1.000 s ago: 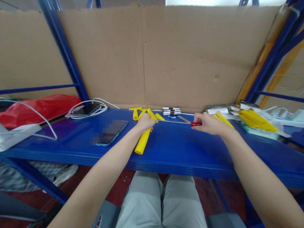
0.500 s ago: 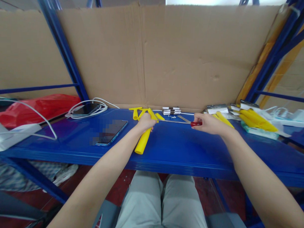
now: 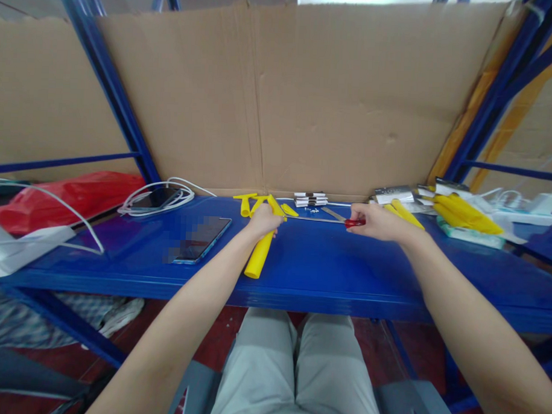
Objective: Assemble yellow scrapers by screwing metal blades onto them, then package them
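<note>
My left hand (image 3: 263, 221) is closed around a yellow plastic tool with a tubular handle (image 3: 258, 259), whose lower end points toward the bench's front edge. In my right hand (image 3: 375, 222) is a red-handled screwdriver (image 3: 356, 223), gripped by the fingers. Its long thin shaft runs left to the yellow tool's head; whether the tip sits in a screw is too small to tell. Just behind my left hand lie yellow T-shaped pieces (image 3: 244, 205) and a small yellow piece (image 3: 289, 210). A thin grey strip (image 3: 332, 214) lies near the screwdriver handle.
Small white-and-black packs (image 3: 310, 200) are stacked by the cardboard wall (image 3: 352, 101), with tiny white bits in front. A phone (image 3: 205, 241) and coiled white cable (image 3: 186, 196) lie left. Yellow handles (image 3: 405, 214) and yellow parts on a packet (image 3: 468, 215) lie right on the blue bench (image 3: 319, 275).
Both hands keep their places and holds on the yellow tool and the screwdriver. The whole view has shifted very slightly.
</note>
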Motion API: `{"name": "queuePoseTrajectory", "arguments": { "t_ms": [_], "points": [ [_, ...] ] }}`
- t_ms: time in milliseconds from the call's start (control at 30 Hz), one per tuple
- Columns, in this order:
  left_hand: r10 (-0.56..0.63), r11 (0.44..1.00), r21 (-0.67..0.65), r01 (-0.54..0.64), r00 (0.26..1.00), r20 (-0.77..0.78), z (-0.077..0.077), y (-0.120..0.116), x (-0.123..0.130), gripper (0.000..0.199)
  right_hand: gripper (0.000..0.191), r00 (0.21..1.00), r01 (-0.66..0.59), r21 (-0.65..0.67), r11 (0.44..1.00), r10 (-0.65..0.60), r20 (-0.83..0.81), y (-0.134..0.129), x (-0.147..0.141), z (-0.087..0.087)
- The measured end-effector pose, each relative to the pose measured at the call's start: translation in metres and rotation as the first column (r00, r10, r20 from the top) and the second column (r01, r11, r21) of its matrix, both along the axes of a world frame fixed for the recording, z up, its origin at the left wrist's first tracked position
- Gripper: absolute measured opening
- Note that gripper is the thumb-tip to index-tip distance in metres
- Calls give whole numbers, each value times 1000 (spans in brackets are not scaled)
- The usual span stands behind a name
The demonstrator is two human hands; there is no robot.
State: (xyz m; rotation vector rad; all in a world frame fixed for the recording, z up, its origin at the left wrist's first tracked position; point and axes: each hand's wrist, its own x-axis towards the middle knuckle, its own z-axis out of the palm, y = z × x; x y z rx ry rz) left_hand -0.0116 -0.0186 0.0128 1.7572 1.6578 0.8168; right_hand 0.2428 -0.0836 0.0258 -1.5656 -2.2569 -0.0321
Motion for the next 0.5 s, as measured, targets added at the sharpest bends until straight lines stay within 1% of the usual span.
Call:
{"name": "queuePoseTrajectory", "arguments": {
  "t_ms": [267,500],
  "points": [
    [-6,1000,22,6,1000,2,-1,-1,-1,4,11,999,-23,-4,1000,22,-27,2,3,-1],
    [-3,1000,28,3,1000,8,-3,1,-1,2,14,999,16,-27,1000,-17,-34,2,5,-1]
  ]
}}
